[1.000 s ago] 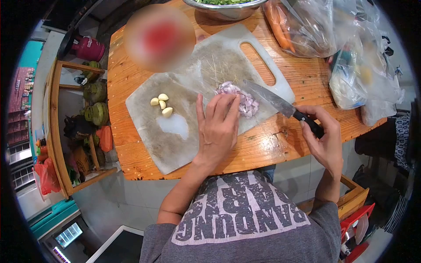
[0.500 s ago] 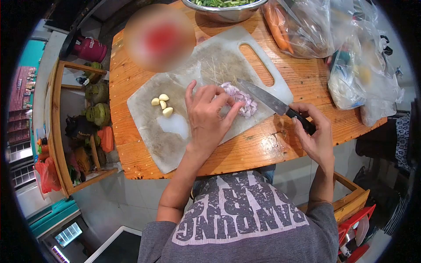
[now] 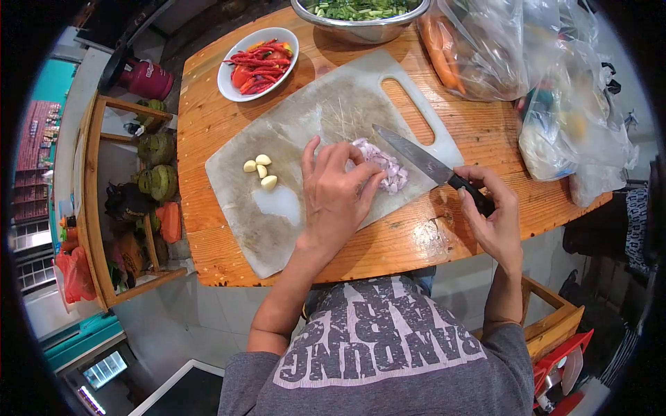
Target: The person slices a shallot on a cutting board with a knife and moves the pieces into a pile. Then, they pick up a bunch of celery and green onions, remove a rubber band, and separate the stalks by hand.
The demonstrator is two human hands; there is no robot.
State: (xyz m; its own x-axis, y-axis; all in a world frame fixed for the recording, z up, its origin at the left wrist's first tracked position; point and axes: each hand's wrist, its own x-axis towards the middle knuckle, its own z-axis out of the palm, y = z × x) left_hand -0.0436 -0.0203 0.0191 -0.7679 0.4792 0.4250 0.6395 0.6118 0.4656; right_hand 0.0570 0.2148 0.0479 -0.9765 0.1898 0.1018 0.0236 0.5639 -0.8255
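My right hand (image 3: pixel 494 211) grips the black handle of a knife (image 3: pixel 416 154), its blade lying over the cutting board (image 3: pixel 333 90) and pointing up and left. Beside the blade is a pile of chopped shallots (image 3: pixel 395 173). My left hand (image 3: pixel 340 184) hovers at the pile's left edge, thumb and forefinger pinched together and the other fingers raised. Whatever the pinch may hold is too small to make out. Peeled garlic cloves (image 3: pixel 268 182) rest on the board's left part, above a pale, whitish patch (image 3: pixel 277 204).
Beyond the board stand a white bowl of red chillies and tomatoes (image 3: pixel 228 87) and a metal bowl of chopped greens (image 3: pixel 361 31). Plastic bags (image 3: pixel 555 132), one with carrots (image 3: pixel 440 52), sit at the right of the wooden table (image 3: pixel 215 243). A shelf with green gas cylinders (image 3: pixel 156 180) is at left.
The view has shifted slightly. My left hand's thumb and forefinger have come closer together beside the shallots. The knife keeps almost the same place. The chilli bowl, blurred before, now shows clearly.
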